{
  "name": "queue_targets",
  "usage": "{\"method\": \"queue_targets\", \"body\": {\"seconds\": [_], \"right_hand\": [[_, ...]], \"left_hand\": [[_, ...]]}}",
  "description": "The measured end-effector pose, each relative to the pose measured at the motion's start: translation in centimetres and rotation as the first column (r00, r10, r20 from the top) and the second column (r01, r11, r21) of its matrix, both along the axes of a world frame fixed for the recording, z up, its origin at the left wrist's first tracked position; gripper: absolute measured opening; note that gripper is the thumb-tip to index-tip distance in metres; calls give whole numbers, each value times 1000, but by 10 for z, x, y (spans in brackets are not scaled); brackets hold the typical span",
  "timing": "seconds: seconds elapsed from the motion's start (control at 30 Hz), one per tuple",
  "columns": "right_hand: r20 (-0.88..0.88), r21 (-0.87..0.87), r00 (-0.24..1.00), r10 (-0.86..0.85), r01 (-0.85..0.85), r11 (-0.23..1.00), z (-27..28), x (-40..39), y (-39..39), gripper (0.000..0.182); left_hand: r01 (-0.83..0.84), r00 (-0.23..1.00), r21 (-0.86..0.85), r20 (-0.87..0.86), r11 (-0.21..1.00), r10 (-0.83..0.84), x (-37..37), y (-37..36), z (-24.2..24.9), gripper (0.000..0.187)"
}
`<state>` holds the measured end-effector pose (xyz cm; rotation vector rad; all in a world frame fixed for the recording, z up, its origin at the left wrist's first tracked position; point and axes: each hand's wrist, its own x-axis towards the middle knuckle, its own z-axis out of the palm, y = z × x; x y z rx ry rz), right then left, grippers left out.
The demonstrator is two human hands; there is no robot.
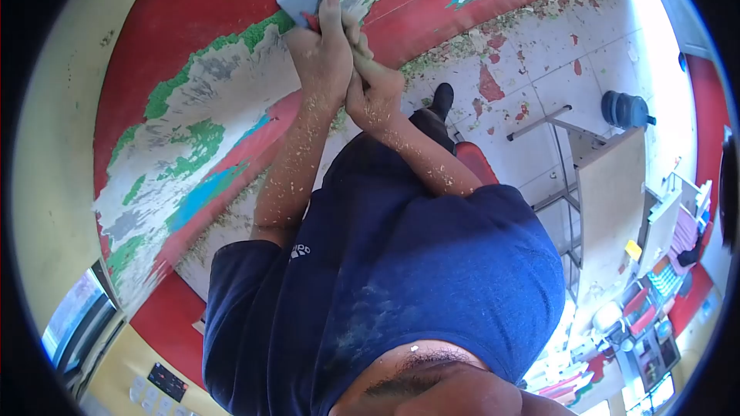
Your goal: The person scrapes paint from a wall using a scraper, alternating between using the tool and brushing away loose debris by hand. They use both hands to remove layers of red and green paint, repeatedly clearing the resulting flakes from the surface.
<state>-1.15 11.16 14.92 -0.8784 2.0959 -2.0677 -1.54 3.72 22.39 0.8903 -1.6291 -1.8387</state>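
Nearest is the dark blue T-shirt (pixel 401 285), dusted with paint flakes like both forearms. Beyond it the left hand (pixel 324 54) is closed tight round a scraper (pixel 301 0), whose blue-grey blade juts just past the fingers (pixel 333 11) against the red wall (pixel 216 0). The right hand (pixel 374 92) is wrapped round the left wrist just behind it. Farther off, flakes litter the tiled floor (pixel 555 54) by a metal-framed table (pixel 609 192).

**Hidden and unclear parts**

The scraper (pixel 302 0) handle is buried inside two clasped hands; only its blade shows. Clutter at the lower right (pixel 655 300) is too small to identify. Black lens corners cut off the wall (pixel 216 0).
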Motion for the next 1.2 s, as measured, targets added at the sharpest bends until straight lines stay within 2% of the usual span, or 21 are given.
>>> {"method": "queue_targets", "body": {"seconds": [0.1,0.2,0.3,0.4,0.5,0.6,0.8,0.87,0.97,1.07,1.13,1.2], "right_hand": [[-81,-49,996,-24,21,999,6,1,3,38],[-146,-83,988,-56,44,996,-5,-2,0,36],[-130,-24,991,-20,17,1000,-10,2,5,35],[-138,-27,990,-13,9,1000,-16,9,8,34],[-150,10,989,4,-2,1000,-21,9,9,34],[-117,47,993,25,-20,999,-22,14,11,35],[-183,11,983,-4,6,1000,-32,14,10,35],[-176,-5,984,-4,3,1000,-33,13,6,34],[-69,127,993,96,-87,988,-27,16,18,31],[-240,45,971,20,-10,999,-38,15,21,33],[-281,-49,956,-83,72,996,-39,3,10,33],[-297,50,954,-23,40,998,-31,-5,12,33]], "left_hand": [[9,1000,-45,-1,999,-9,3,2,3,44],[-34,999,22,6,999,33,5,3,-9,42],[-15,1000,-17,1,1000,15,5,-1,-16,41],[-52,998,99,-15,994,54,17,4,-21,41],[-161,987,202,4,966,163,20,5,-28,44],[-125,991,134,-20,983,129,20,2,-33,45],[-104,988,238,-86,966,127,29,4,-46,39],[-121,986,187,-87,975,140,27,0,-48,41],[-108,984,225,-112,968,136,29,5,-49,39],[-64,987,234,-132,970,96,35,15,-49,38],[-28,986,196,-155,980,60,22,10,-48,39],[-12,989,165,-146,986,37,10,2,-41,40]]}}
